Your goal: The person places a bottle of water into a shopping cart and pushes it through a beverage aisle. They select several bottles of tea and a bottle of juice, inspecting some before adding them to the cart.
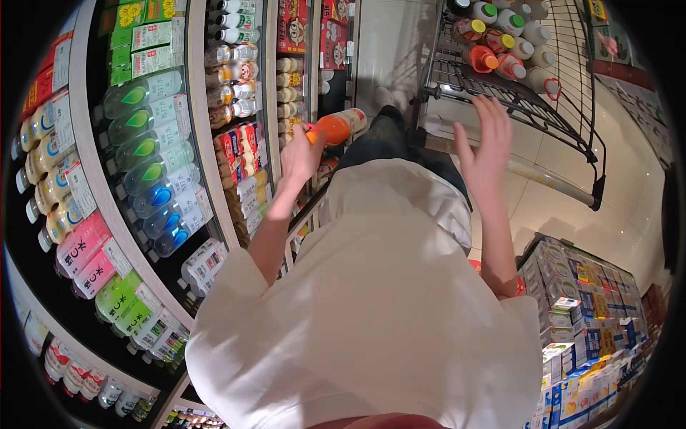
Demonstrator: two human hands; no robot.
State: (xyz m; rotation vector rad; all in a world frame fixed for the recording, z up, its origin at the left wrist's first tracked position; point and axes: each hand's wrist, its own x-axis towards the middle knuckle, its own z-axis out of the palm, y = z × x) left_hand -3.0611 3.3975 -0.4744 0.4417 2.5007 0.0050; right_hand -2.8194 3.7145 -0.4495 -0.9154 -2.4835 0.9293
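My left hand [300, 157] is closed around the cap end of an orange bottle [336, 129]. The bottle is tilted nearly on its side, its pale end pointing away to the right, in front of the shelves. My right hand [487, 139] is raised near the shopping cart's lower edge, fingers stretched out, with nothing in it. Several bottles with green, yellow, orange and white caps, among them a green-capped bottle [486, 12], stand in the wire cart [590, 93].
Shelves on the left hold rows of drinks, including clear bottles [151, 150] and pink bottles [84, 243]. Red boxes [293, 25] sit farther along. At the lower right is a stack of cartons [579, 314]. Tiled floor [550, 193] lies between cart and cartons.
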